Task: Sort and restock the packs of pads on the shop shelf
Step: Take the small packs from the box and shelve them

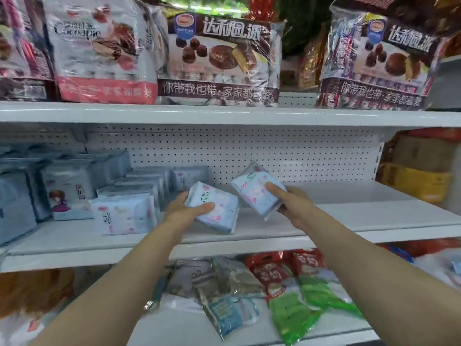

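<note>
The left forearm, at the lower left of the frame, and the right forearm, at the lower right, are bare to the wrist. The left hand and right hand are bare too.

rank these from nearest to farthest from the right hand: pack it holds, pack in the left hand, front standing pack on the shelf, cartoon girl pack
1. Right-hand pack, gripped by the right hand.
2. Left-hand pack, just left, held by the left hand.
3. Front standing pack, farther left on the shelf.
4. Cartoon girl pack, farthest left.
</note>
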